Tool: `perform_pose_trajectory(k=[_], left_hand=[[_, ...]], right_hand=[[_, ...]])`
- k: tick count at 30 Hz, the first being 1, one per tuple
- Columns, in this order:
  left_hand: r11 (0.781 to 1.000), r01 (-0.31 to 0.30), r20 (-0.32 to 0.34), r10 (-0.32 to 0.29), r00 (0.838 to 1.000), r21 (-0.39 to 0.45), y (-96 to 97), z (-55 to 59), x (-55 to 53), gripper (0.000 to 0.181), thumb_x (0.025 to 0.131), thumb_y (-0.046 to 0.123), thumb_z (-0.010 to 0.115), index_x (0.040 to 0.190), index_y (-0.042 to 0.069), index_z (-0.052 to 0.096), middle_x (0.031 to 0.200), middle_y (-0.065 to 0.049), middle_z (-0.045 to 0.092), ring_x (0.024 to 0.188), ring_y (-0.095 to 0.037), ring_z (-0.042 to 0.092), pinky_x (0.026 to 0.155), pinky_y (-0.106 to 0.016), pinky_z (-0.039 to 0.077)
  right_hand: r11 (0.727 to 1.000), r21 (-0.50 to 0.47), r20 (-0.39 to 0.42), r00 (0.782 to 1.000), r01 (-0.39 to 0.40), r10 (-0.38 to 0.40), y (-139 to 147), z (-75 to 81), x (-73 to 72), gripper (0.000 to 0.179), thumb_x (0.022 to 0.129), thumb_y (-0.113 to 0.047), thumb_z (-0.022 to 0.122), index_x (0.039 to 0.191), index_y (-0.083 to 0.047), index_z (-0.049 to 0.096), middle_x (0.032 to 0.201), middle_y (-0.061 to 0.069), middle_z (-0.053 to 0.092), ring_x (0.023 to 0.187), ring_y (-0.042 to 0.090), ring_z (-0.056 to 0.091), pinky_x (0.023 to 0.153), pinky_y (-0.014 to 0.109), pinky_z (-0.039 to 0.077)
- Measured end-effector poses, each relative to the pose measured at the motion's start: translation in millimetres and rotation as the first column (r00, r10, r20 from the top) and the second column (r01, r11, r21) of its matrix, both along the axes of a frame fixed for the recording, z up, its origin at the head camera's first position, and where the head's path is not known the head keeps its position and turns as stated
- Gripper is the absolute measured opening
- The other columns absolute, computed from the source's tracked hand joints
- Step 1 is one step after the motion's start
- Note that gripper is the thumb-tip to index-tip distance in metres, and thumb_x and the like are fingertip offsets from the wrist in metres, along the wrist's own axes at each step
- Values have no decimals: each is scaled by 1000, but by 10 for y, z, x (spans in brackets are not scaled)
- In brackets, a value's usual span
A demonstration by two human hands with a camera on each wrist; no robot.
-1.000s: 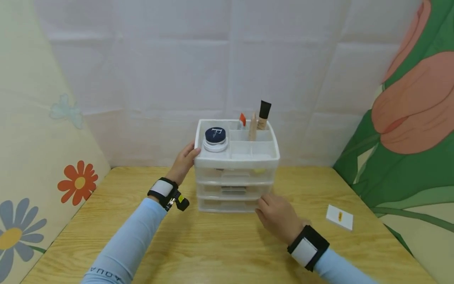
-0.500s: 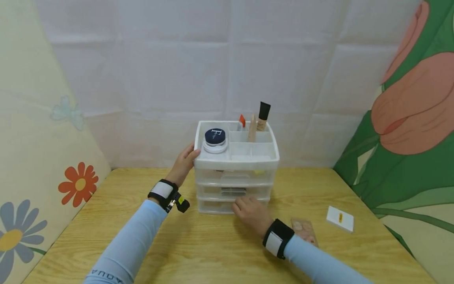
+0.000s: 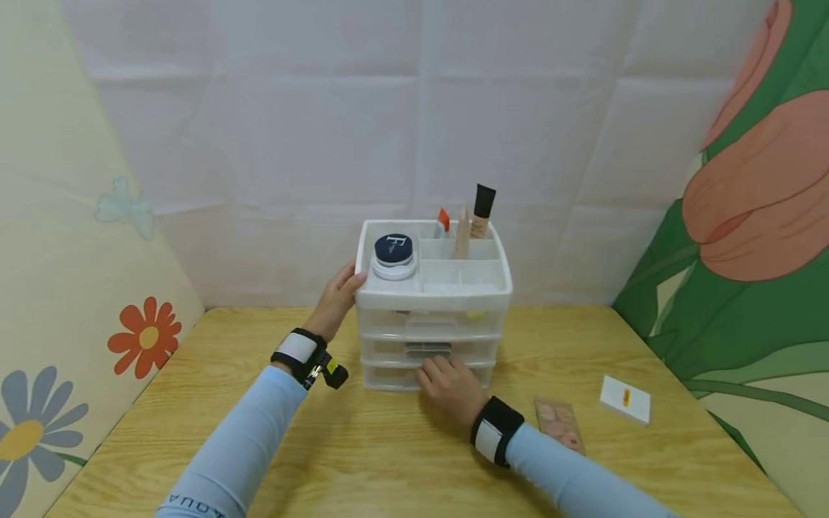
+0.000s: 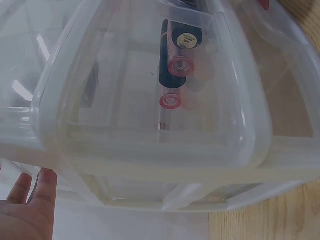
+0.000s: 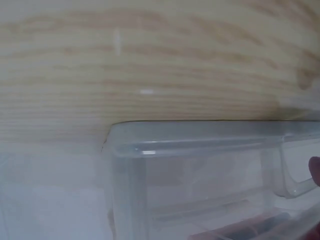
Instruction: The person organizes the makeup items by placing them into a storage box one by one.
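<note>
A white drawer organizer (image 3: 434, 301) with clear drawers stands on the table. My left hand (image 3: 333, 302) rests against its upper left side, with straight fingers (image 4: 44, 192) at the wall in the left wrist view. My right hand (image 3: 452, 391) is at the front of the bottom drawer (image 3: 388, 377), its fingers curled at the drawer handle (image 5: 292, 190). A fingertip shows in the handle's recess in the right wrist view. Two pink tubes with dark caps (image 4: 171, 95) show through a clear drawer in the left wrist view.
On the organizer's top sit a dark-lidded round jar (image 3: 393, 250), a black-capped tube (image 3: 482, 208), a beige tube (image 3: 462, 237) and a red-tipped item (image 3: 443, 219). A makeup palette (image 3: 559, 423) and a white box (image 3: 625, 399) lie to the right on the table (image 3: 382, 453).
My right hand has moved left along the bottom drawer's front, from its right corner to the handle, uncovering the palette. My left hand has stayed on the organizer's side.
</note>
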State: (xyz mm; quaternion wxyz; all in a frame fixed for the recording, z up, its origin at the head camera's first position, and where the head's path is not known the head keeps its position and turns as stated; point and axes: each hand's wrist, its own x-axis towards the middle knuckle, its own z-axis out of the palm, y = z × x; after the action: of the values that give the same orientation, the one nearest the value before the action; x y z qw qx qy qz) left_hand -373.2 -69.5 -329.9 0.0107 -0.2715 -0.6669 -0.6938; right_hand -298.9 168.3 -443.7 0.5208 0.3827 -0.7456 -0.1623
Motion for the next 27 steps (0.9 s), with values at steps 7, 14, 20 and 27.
perform_pose_trajectory(k=[7, 14, 20, 27], left_hand=[[1000, -14, 6, 14, 1000, 13, 13, 7, 8, 58, 99, 23, 44, 151, 1, 29, 150, -19, 36, 129, -28, 39, 107, -47, 33], [1000, -23, 12, 23, 1000, 3, 16, 3, 4, 58, 100, 23, 43, 151, 1, 29, 150, -19, 36, 130, -29, 39, 108, -47, 32], [1000, -23, 16, 23, 1000, -3, 9, 1, 0, 58, 100, 23, 44, 151, 1, 29, 150, -19, 36, 130, -29, 39, 108, -47, 32], [1000, -20, 11, 20, 1000, -7, 5, 11, 13, 59, 99, 25, 45, 151, 2, 30, 150, -19, 36, 131, -29, 38, 109, -48, 31]], right_hand=[[999, 28, -9, 999, 33, -33, -31, 12, 16, 36, 99, -1, 27, 80, -8, 56, 77, 5, 53, 65, 20, 51, 50, 29, 40], [997, 34, -16, 997, 74, -74, -73, -6, 48, 32, 98, -1, 27, 81, -8, 53, 77, 6, 50, 67, 20, 50, 54, 30, 41], [994, 37, -39, 994, 101, -100, -111, -29, 53, 33, 99, -1, 27, 83, -6, 55, 75, 6, 50, 66, 20, 50, 54, 30, 42], [993, 34, -28, 994, 109, -108, -117, -40, 73, 33, 100, 0, 26, 86, -5, 55, 78, 7, 51, 68, 20, 51, 56, 30, 43]])
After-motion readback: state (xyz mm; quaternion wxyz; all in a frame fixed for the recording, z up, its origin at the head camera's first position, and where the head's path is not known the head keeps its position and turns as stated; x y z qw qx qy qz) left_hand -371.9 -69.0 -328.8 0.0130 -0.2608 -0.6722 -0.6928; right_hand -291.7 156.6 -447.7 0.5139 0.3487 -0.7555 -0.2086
